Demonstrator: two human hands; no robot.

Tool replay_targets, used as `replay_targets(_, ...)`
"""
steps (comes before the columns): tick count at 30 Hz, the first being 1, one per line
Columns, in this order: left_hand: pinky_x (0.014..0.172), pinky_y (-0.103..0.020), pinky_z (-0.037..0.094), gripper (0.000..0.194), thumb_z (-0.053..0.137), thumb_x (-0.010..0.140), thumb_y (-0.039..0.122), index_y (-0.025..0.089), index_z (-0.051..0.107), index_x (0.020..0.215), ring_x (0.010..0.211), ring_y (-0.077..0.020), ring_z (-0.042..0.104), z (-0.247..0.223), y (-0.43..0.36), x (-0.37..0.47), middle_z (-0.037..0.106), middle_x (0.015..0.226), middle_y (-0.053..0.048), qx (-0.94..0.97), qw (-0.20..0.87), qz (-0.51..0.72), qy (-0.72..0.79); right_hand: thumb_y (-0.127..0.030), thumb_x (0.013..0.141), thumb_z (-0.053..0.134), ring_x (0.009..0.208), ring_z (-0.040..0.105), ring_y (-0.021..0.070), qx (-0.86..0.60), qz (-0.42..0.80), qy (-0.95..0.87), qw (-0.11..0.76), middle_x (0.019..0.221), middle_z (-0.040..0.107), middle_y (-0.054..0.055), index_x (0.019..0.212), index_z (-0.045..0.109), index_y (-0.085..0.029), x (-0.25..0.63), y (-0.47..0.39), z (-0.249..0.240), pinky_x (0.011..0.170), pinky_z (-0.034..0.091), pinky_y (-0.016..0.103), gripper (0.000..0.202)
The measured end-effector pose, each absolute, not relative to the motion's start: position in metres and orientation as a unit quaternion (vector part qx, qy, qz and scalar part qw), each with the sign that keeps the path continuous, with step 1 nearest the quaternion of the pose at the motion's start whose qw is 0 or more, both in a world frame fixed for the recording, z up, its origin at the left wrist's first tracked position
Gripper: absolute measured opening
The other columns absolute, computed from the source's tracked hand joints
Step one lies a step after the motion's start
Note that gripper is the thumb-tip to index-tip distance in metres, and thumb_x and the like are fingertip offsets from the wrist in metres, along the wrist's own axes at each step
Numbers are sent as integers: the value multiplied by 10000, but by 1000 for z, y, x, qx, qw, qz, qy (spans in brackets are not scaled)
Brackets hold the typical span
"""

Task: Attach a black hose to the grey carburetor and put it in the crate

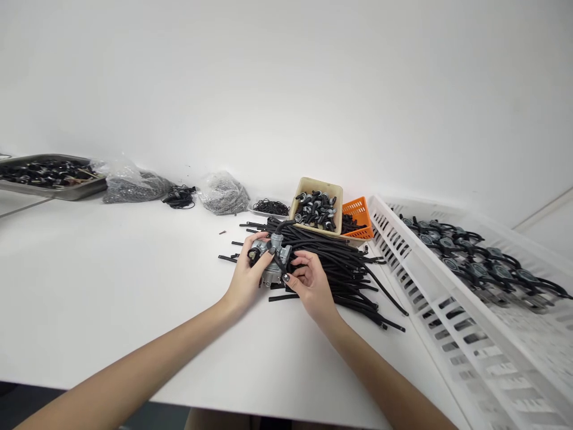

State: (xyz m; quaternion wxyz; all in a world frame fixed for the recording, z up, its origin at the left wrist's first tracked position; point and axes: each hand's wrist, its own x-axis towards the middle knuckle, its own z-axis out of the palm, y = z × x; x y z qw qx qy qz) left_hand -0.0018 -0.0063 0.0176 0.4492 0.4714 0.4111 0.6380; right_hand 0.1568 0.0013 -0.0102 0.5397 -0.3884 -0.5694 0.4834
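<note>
Left hand (244,278) holds a gray metal part (272,276) by its side, with the thumb on top. Right hand (314,286) pinches the low end of a short black tube (280,264) on that part. So the metal part is between the two hands. Lots of black hoses (342,257) lie behind and beside the right hand. Past them sit a cream bin (320,182) and an orange basket (359,206). Farther right of that hand is a white crate (421,272).

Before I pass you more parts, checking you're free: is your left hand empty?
No, the left hand is holding the grey metal part.
</note>
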Motion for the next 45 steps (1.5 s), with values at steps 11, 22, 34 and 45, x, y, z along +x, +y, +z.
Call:
replay_targets(11,801,-257,475,367,658,850,356,269,529,1183,892,-157,577,17,-7,-2,577,1092,-11,497,423,629,422,-398,738,824,1262,578,271,-274,597,-559,506,1447,551,121,1433,429,-264,152,-2,-10,1085,424,468,811)
replay_targets(22,780,-268,477,341,693,803,310,259,607,1129,897,-177,581,19,-7,-3,606,1060,-15,469,484,634,379,-380,785,773,1000,668,236,-331,528,-587,518,1142,715,92,1221,518,-237,157,-2,-4,835,530,376,524)
replay_targets(34,561,-347,553,443,561,849,434,129,630,1162,731,-284,709,28,-10,-3,745,872,-121,214,835,465,204,-379,942,551,963,612,201,-354,357,-615,608,988,657,52,1091,646,-223,171,-9,20,849,461,341,236)
replay_targets(45,445,-332,528,764,491,821,735,101,600,1233,673,-343,732,14,-9,-13,759,801,-154,308,901,248,176,-418,881,662,919,575,218,-283,435,-626,581,1014,614,78,955,737,-238,172,-2,26,687,513,318,208)
